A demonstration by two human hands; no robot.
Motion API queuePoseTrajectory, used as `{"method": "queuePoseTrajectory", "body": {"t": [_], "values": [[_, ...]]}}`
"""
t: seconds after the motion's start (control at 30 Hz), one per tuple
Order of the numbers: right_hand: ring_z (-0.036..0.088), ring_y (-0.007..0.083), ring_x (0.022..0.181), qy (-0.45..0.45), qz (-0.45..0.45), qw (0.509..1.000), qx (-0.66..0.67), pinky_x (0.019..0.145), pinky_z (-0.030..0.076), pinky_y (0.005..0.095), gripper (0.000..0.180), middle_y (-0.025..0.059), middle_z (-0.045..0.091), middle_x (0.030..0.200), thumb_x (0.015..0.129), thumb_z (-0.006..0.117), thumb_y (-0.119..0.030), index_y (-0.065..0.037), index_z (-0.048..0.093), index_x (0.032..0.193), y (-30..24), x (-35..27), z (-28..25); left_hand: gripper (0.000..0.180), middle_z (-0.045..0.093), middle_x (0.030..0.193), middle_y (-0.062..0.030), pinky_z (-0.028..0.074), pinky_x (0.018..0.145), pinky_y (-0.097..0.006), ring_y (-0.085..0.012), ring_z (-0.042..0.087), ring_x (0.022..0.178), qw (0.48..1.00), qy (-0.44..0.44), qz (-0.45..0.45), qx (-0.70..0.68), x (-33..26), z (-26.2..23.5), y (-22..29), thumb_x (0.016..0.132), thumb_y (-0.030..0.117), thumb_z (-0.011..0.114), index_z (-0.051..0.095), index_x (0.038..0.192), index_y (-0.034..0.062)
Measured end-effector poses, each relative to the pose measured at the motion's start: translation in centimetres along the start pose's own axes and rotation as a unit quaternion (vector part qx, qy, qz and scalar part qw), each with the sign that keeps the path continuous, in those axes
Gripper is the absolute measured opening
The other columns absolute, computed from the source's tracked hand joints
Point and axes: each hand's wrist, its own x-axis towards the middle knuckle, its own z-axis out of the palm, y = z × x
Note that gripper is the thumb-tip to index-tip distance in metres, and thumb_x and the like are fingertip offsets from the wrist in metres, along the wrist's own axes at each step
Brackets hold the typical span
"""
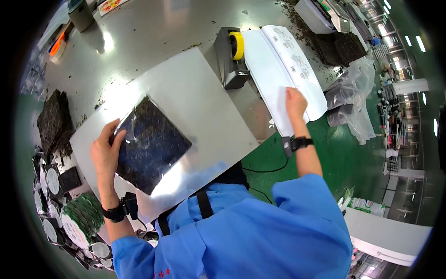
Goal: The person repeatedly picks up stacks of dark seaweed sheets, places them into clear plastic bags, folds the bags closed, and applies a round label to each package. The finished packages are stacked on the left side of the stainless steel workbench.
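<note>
Dark flakes are strewn over the shiny metal surface (162,23), and beyond it I can see green floor (357,167) and a long, lit hall. On the surface, angled toward the person in blue, lies a pale, smooth board (209,93). A square clear packet (153,144) of dark, sheet-like stuff is over the left part of that board. The left hand (107,151) has the packet's left edge between thumb and fingers, nearly closed. The right hand (296,103) is at the white printed sheets (278,69), fingers curled in; I can't tell whether it grips one. Just beside those sheets, at the board's far edge, stands a dark tape dispenser (226,60) with a yellow roll (238,45). Dark stacks lie at both sides, one to the left (55,121), another at far right (341,49), near a crumpled clear bag (357,93).
</note>
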Motion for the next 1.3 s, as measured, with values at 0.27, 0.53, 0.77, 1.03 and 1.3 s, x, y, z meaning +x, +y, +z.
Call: {"method": "queuePoseTrajectory", "body": {"t": [0.27, 0.53, 0.77, 1.03, 1.3], "values": [[0.055, 0.0329, 0.118, -0.031, -0.150, 0.970, -0.191, 0.086, 0.052, 0.0407, 0.020, 0.0191, 0.058, 0.125, 0.081, 0.057, -0.006, 0.003, 0.068, 0.095, 8.0, 6.3, 7.0, 0.035, 0.069, 0.113, -0.0154, 0.048, 0.093, -0.032, -0.0220, 0.065, 0.106, 0.996, -0.064, 0.064, -0.016, 0.0, 4.8, -2.6, 0.085, 0.013, 0.072, 0.066, 0.117, 0.0028], [0.063, 0.0280, 0.107, -0.036, -0.218, 0.960, -0.175, 0.082, 0.053, 0.0377, 0.022, 0.0167, 0.059, 0.128, 0.078, 0.058, -0.005, 0.008, 0.068, 0.092, 9.7, 7.4, 8.1, 0.029, 0.065, 0.122, -0.0113, 0.042, 0.101, -0.033, -0.0208, 0.059, 0.116, 0.986, -0.017, -0.026, -0.162, -3.0, 2.8, -7.6, 0.092, 0.009, 0.061, 0.063, 0.119, -0.0021], [0.069, 0.0222, 0.086, 0.115, 0.234, 0.957, 0.130, 0.079, 0.053, 0.0330, 0.020, 0.0104, 0.073, 0.097, 0.085, 0.064, -0.016, -0.002, 0.073, 0.095, 16.0, 7.9, 7.9, 0.025, 0.066, 0.118, -0.0139, 0.041, 0.101, -0.032, -0.0201, 0.059, 0.112, 0.910, 0.061, -0.071, -0.404, -5.2, 5.9, -9.9, 0.098, 0.009, 0.051, 0.064, 0.114, -0.0054], [0.062, 0.0203, 0.066, 0.190, 0.340, 0.892, 0.227, 0.051, 0.048, 0.0281, 0.044, 0.0183, 0.069, 0.092, 0.101, 0.051, -0.032, 0.010, 0.060, 0.111, 22.2, 8.7, -9.0, 0.028, 0.068, 0.112, -0.0141, 0.044, 0.095, -0.029, -0.0169, 0.060, 0.105, 0.852, 0.142, -0.082, -0.498, -6.4, 8.8, -9.8, 0.099, 0.006, 0.049, 0.054, 0.126, -0.0012], [0.027, 0.0345, 0.144, -0.161, -0.246, 0.897, 0.331, 0.119, 0.018, 0.0470, 0.055, 0.0195, 0.027, 0.156, 0.099, 0.041, -0.018, 0.000, 0.030, 0.150, -20.9, -10.5, -7.8, 0.031, 0.065, 0.117, -0.0115, 0.046, 0.093, -0.029, -0.0159, 0.059, 0.105, 0.854, 0.122, -0.048, -0.504, -5.9, 9.1, -9.0, 0.099, 0.007, 0.048, 0.051, 0.130, 0.0003]]}}
